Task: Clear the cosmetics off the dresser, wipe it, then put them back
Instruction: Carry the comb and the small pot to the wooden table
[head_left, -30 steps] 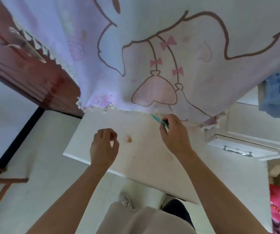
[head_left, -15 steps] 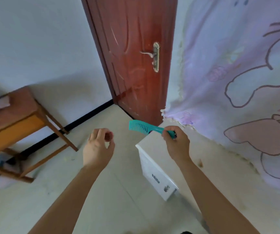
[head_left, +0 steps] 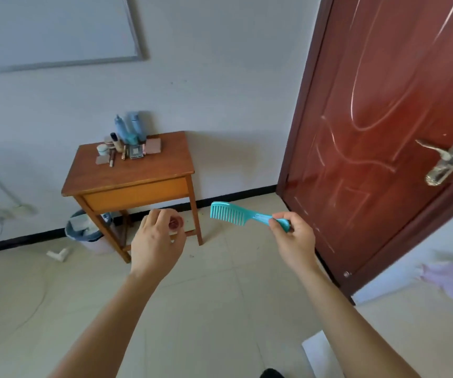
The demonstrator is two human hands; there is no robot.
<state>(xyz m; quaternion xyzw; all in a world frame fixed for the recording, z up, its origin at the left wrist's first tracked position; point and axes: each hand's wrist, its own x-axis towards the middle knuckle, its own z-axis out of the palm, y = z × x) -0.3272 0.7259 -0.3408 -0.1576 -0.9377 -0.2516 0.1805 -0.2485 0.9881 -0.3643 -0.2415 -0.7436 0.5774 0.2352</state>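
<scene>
At the handle's tip, the right grip (head_left: pixel 295 240) pinches the teal wide-tooth comb (head_left: pixel 233 214), teeth down, in mid-air above the floor. Beside it the left grip (head_left: pixel 157 241) curls round a small round reddish item (head_left: pixel 175 222), too hidden to name. Ahead, the other cosmetics (head_left: pixel 123 148) crowd the wooden desk's (head_left: pixel 154 170) back left corner. Such a shallow end-hold may let the comb swing or drop; setting it down carelessly could topple the upright blue bottles (head_left: pixel 121 129). No label is legible.
</scene>
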